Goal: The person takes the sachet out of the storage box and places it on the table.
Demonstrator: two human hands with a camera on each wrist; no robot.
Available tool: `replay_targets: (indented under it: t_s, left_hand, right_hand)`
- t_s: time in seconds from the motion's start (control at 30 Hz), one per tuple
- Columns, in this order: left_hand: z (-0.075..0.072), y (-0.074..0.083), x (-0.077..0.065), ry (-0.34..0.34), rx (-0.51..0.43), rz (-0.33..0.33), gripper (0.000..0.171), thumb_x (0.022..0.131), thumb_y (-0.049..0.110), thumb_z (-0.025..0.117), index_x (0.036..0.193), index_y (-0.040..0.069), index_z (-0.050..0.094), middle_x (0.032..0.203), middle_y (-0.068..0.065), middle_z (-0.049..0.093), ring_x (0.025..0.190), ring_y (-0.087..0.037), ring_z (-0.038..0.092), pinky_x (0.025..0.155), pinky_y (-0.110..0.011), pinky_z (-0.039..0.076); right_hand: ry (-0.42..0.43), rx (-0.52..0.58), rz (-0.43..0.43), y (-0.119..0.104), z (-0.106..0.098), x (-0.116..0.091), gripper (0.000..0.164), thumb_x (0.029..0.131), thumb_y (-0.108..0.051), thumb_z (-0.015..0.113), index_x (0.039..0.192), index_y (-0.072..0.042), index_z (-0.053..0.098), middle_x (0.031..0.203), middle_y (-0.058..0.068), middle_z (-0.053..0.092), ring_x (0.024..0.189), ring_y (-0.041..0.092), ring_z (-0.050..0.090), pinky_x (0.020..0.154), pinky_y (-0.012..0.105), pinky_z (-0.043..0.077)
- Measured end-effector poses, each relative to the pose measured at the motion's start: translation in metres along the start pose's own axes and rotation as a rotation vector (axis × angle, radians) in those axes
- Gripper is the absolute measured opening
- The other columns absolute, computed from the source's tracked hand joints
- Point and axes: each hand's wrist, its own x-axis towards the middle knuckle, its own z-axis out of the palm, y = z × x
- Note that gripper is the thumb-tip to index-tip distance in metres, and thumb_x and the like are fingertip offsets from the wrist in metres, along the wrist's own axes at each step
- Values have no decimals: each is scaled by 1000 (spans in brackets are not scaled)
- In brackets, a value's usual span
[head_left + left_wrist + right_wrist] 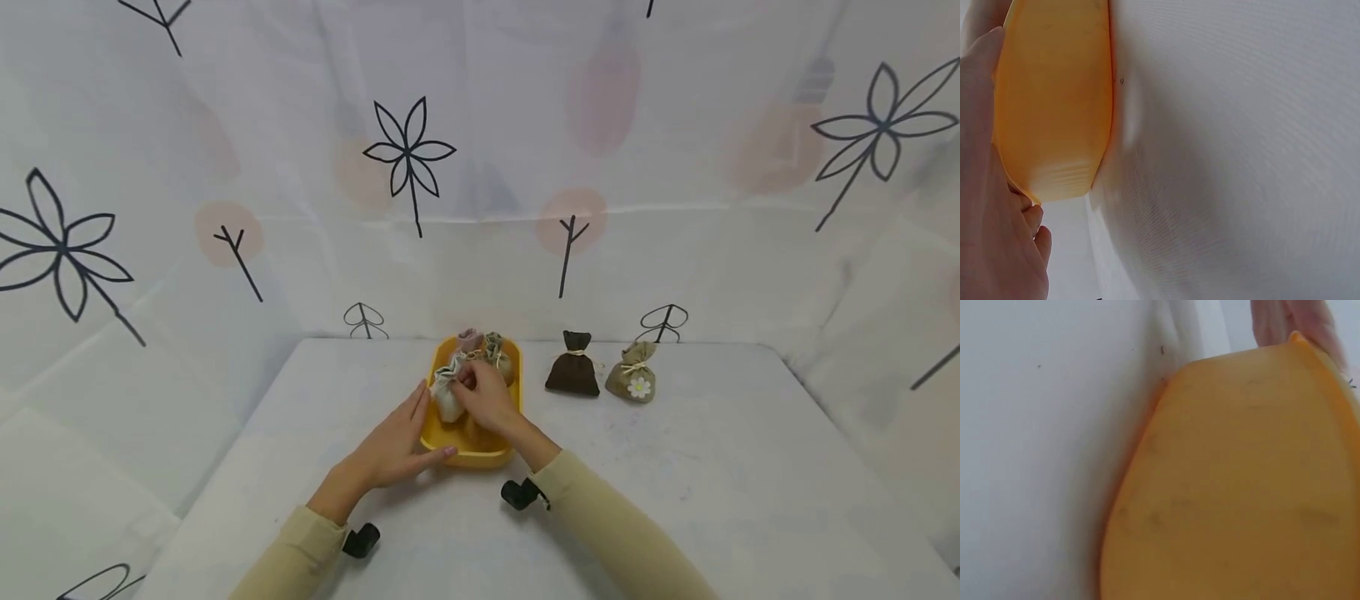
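In the head view, a yellow tray (480, 459) stands on the white table with several small drawstring pouches in it. My right hand (487, 398) pinches the gathered neck of a pale grey-white pouch (447, 403) at the tray's left side. Behind it are a pink pouch (469, 339) and an olive-beige pouch (504, 364), the latter partly hidden by the hand. My left hand (392, 446) rests against the tray's left and near rim, thumb stretched along the front and fingers extended along the side. The left wrist view shows this hand (997, 187) beside the tray's outer wall (1054, 100).
Right of the tray, a dark brown pouch (573, 373) stands on the table. Beside it is a tan pouch (632, 375) with a white flower. A patterned white cloth (480, 275) hangs behind the table's far edge.
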Motion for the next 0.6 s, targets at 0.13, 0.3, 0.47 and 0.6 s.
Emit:
replay_targets:
  t_s: [0.13, 0.3, 0.47, 0.6]
  left_hand:
    - [0, 1, -1, 6, -24, -5, 115, 90, 85, 38, 163, 5, 0, 172, -9, -3, 157, -26, 12, 126, -43, 20]
    - [2, 0, 0, 14, -37, -15, 116, 89, 87, 38, 164, 7, 0, 172, -7, -2, 157, -25, 14, 125, -42, 21]
    - [2, -1, 1, 17, -32, -9, 116, 89, 87, 37, 164, 4, 3, 172, -7, -1, 157, -25, 13, 126, -42, 21]
    - [2, -1, 1, 15, -27, -8, 117, 89, 86, 37, 163, 3, 5, 172, -8, -1, 157, -25, 14, 126, -43, 21]
  right_hand:
    - [10, 32, -3, -5, -10, -4, 11, 97, -16, 69, 99, -7, 63, 92, 4, 61, 81, 16, 55, 70, 26, 48]
    - [24, 58, -12, -12, -25, -9, 14, 98, -17, 69, 103, -6, 61, 95, 5, 60, 85, 17, 55, 72, 27, 50]
    - [55, 29, -38, -14, -40, -13, 13, 97, -17, 69, 100, -7, 63, 92, 4, 62, 84, 17, 56, 71, 27, 50]
    - [76, 29, -34, -15, -53, -18, 12, 96, -17, 69, 98, -7, 62, 89, 4, 62, 80, 18, 56, 66, 27, 50]
